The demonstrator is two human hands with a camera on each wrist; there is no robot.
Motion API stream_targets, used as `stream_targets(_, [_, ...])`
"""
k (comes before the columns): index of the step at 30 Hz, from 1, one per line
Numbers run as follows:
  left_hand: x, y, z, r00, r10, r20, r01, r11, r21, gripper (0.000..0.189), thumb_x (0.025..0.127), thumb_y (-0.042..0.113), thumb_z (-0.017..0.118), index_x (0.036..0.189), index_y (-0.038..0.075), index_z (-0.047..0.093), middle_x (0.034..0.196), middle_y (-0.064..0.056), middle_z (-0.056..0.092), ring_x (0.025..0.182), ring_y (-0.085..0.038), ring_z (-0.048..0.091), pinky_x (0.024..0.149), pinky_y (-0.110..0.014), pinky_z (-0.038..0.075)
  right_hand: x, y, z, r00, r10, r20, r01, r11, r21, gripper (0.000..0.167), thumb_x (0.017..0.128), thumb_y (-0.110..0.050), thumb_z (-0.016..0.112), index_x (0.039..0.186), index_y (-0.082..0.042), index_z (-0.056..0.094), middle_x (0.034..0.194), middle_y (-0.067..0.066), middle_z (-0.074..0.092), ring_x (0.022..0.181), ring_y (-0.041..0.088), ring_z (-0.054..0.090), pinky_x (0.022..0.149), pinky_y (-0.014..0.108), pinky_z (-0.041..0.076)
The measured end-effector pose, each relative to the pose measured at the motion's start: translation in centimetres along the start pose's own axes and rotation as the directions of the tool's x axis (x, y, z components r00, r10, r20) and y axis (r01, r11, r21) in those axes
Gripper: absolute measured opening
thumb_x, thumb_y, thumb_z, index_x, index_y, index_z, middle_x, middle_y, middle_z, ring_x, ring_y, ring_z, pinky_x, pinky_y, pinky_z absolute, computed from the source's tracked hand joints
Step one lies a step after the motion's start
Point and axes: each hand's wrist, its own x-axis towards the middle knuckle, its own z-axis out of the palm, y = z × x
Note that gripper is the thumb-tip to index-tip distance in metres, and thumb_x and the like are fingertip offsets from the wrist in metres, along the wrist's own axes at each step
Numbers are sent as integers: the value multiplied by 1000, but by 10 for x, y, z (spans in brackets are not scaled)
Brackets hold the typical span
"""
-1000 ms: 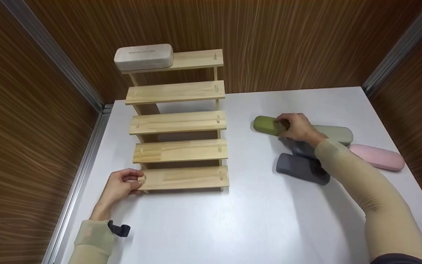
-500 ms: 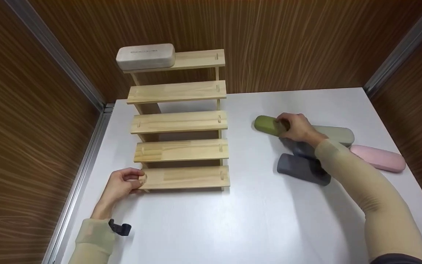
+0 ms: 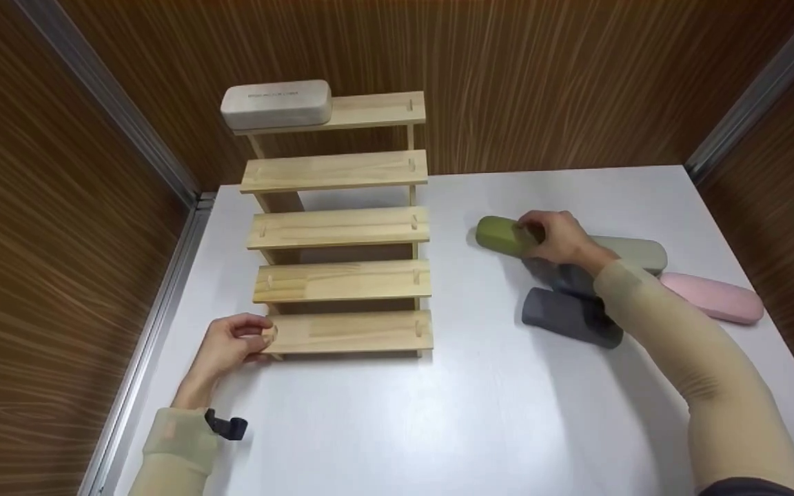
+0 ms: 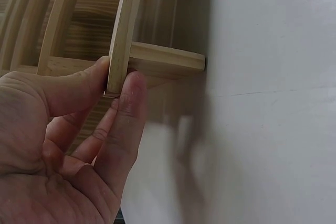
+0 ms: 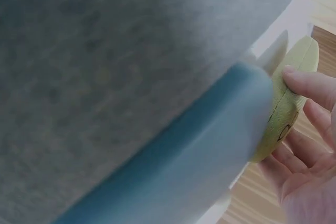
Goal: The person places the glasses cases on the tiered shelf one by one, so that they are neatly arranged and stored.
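Note:
My right hand [image 3: 562, 240] pinches a green glasses case [image 3: 497, 235] between thumb and fingers; its right part is hidden behind the hand. Below that hand lies a dark blue glasses case [image 3: 573, 280], partly covered by the wrist, with a dark grey glasses case [image 3: 566, 315] in front. In the right wrist view, the green case [image 5: 296, 95] is between thumb and fingers, past the blue case [image 5: 199, 150]. My left hand [image 3: 228, 346] pinches the left end of the lowest board of a stepped wooden shelf [image 3: 349, 332]; thumb and finger sit on opposite faces in the left wrist view.
A whitish glasses case [image 3: 276, 107] rests on the left of the top board. A pale grey-green case [image 3: 635, 253] and a pink case [image 3: 713, 297] lie at the right. Wood-grain panels [image 3: 507, 83] wall the white table [image 3: 397, 420] at back and sides.
The green glasses case has shifted very slightly left in my right hand's pinch. My left hand stays on the lowest board's end.

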Motion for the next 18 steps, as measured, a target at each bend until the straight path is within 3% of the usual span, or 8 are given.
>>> stream_targets(11, [1,1,0,1000,-7,2,7,1000,-27,35,96,-8,79,128,-16,70,99,4,84,83,-5,78,79,-28,74,0,-12,-11,999,-30,-12,30,999,22,53,87,-5,90,138,-2,73,133,26,77,119,41,73,105,57,63])
stream_targets(18, [-2,1,-1,1000,-1,6,1,1000,-20,37,96,-6,79,131,-14,71,106,-2,84,85,-6,78,77,-28,74,-3,-23,-25,997,-71,-39,72,997,25,52,86,-4,90,136,-4,76,127,22,80,111,35,72,95,40,58])
